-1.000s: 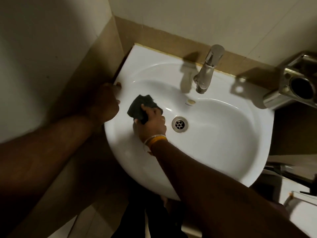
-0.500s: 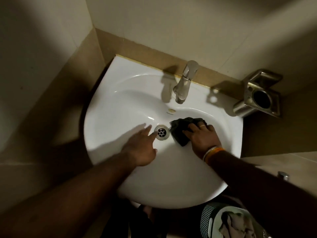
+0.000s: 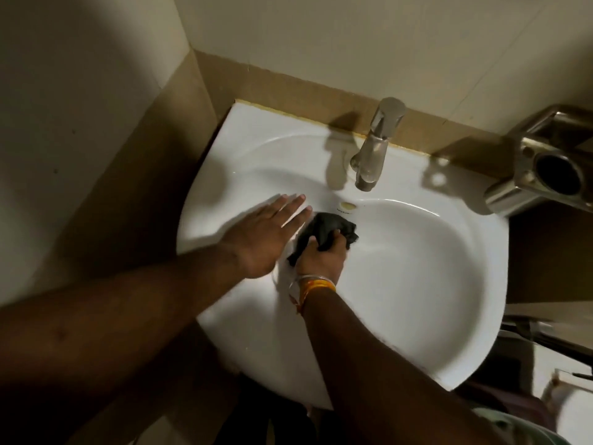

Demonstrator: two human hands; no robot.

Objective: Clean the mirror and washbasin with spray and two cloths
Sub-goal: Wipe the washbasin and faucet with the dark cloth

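The white washbasin sits in a tiled corner, and its bowl holds a crumpled dark cloth on the inner slope, just in front of the small overflow hole and towards the basin's left side. The drain is hidden under the cloth or the hand; which, I cannot tell. The chrome tap stands at the back rim of the basin, its spout hanging over the bowl behind the cloth.

The right hand is inside the bowl, fingers curled round the near part of the cloth, bunching it against the porcelain; bangles and an orange thread ring its wrist. The left hand lies flat on the basin's left inner slope, just beside the cloth, its fingers straight and slightly spread, pointing towards the back rim, holding nothing.

A metal holder with a round opening is fixed on the wall to the right of the basin, near the tap.
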